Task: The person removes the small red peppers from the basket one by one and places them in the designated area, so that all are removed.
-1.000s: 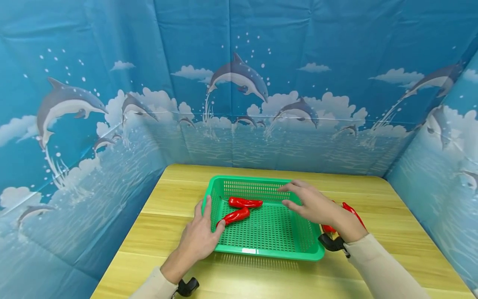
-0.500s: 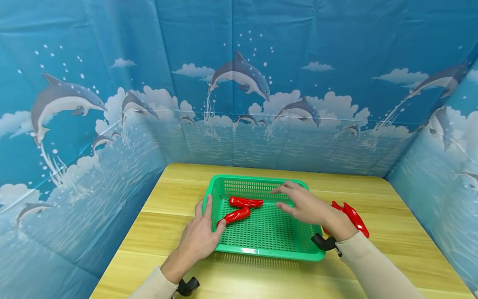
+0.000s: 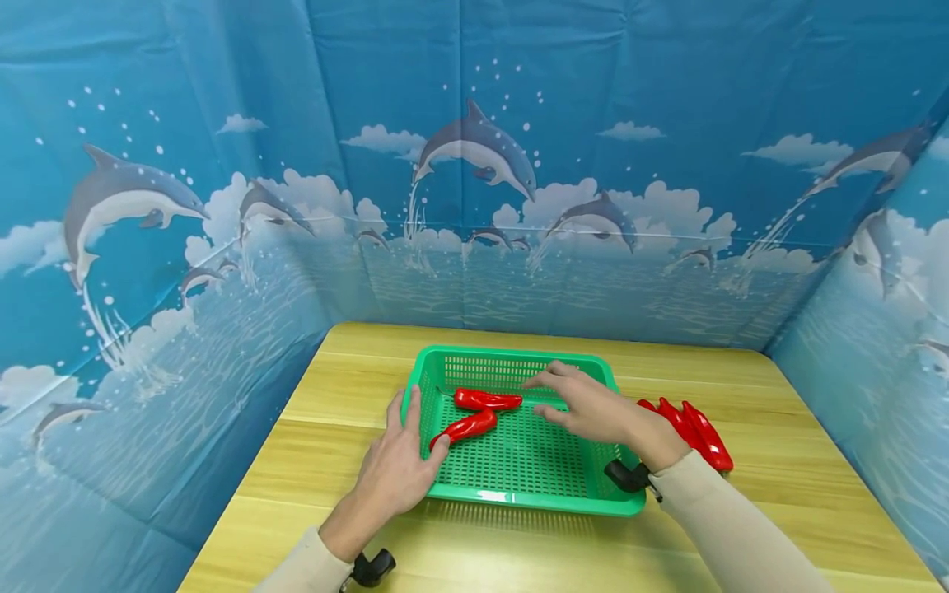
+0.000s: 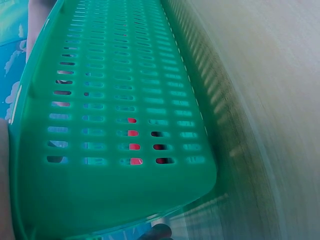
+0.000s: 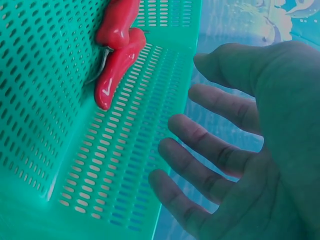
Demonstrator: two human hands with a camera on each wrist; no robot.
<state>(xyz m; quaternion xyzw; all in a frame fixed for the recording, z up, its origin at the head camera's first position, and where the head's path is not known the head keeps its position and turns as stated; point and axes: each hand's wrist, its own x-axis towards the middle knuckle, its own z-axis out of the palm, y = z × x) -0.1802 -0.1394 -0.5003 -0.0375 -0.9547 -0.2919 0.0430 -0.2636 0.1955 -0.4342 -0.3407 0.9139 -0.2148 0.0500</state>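
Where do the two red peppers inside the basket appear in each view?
Head: peppers below the picture's centre.
Left wrist: only red patches, likely peppers, through the green basket, just below centre.
Right wrist: peppers at upper left, one cut by the top edge.
Shared landmark: the green basket.

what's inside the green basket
Two red peppers lie inside the green basket, toward its left side. In the head view the left hand covers the left end of the near pepper, and the right hand hides part of the basket's right side.
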